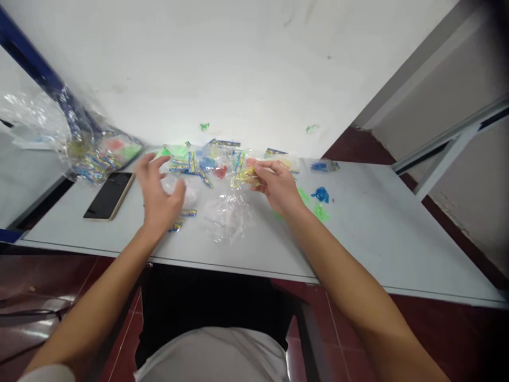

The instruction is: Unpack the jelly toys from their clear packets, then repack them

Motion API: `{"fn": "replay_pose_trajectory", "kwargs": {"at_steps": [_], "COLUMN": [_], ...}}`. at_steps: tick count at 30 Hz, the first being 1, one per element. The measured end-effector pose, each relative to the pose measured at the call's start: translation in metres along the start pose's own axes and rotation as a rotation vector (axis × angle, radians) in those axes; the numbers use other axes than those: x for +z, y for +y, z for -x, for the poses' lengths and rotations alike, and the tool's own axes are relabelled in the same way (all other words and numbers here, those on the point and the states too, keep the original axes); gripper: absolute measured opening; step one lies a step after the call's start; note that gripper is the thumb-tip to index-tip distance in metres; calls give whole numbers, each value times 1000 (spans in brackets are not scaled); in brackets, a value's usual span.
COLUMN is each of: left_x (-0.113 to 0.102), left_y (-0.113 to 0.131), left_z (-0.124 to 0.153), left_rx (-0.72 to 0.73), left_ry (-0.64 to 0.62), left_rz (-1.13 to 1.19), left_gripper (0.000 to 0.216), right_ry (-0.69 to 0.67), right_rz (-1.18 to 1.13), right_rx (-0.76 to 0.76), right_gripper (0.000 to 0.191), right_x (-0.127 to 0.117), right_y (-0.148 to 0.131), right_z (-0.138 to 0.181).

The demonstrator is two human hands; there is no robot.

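Yellow plastic packet [243,178] — that's pinched in the right hand [278,185], I'm seeing the grip clamped on it, thumb against fingers, just above the surface [358,228]. Left hand [159,193] has its grip wide apart, fingers spread, right beside a crumpled clear wrapper [178,190]. Second clear wrapper [228,215] lies between the hands — striped packets [186,165] scattered beyond, blue and green pieces [320,194] off to my right, a phone [108,195] out left.
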State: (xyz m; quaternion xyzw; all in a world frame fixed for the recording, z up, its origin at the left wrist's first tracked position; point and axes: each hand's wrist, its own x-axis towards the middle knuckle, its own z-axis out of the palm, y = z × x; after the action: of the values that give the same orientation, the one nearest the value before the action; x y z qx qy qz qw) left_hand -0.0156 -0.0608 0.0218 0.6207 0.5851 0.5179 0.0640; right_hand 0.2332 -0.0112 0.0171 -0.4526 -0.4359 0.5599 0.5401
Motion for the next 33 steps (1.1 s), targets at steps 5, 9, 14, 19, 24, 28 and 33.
{"fn": "replay_pose_trajectory", "kwargs": {"at_steps": [5, 9, 14, 19, 24, 28, 33], "left_x": [61, 88, 93, 92, 88, 84, 82], "left_y": [39, 39, 23, 14, 14, 18, 21], "left_z": [-16, -28, -33, -32, -30, -30, -32], "left_rx": [-62, -447, -599, -563, -522, -571, -673], "left_ry": [-541, -703, -576, -519, -508, -614, -615], "left_rz": [450, 677, 803, 753, 765, 860, 1071], "left_gripper": [43, 42, 37, 33, 31, 29, 45], "right_ry": [13, 53, 59, -2, -94, -176, -71], "right_rz": [65, 88, 164, 574, 947, 1079, 1124], "right_rx": [-82, -128, -125, -506, -851, -878, -921], "right_gripper": [23, 24, 30, 30, 23, 17, 16], "right_x": [2, 1, -2, -4, 1, 4, 3], "right_y": [3, 7, 9, 14, 26, 30, 29], "right_z": [1, -3, -7, -6, -3, -2, 0]}}
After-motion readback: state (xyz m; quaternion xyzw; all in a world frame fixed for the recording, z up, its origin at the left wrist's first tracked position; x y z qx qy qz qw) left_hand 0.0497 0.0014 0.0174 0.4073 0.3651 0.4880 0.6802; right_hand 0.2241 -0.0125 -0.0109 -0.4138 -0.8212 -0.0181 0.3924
